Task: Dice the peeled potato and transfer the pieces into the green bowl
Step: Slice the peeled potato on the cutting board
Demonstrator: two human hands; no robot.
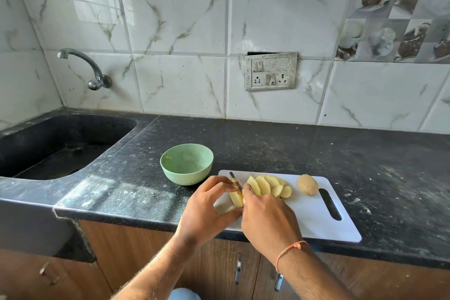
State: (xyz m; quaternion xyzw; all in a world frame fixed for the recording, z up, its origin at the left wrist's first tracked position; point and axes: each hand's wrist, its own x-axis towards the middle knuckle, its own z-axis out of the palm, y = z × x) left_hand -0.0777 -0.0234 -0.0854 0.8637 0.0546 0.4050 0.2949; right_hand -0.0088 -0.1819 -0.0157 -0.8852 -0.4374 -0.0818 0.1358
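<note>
A white cutting board [316,212] lies on the black counter. On it, a fan of yellow potato slices [267,185] leans to the right. My left hand [207,207] pins a small stack of slices [236,198] at the board's left end. My right hand [265,217] grips a knife [235,179] whose dark blade runs down into that stack; its handle is hidden in my palm. The green bowl [186,163] stands just left of the board and looks nearly empty. A whole peeled potato [307,184] rests at the back of the board.
A black sink [56,146] is sunk into the counter at the left, under a wall tap [85,66]. A switch and socket panel [271,71] sits on the tiled wall. Bare speckled counter [377,165] stretches to the right. Cabinet doors with handles are below.
</note>
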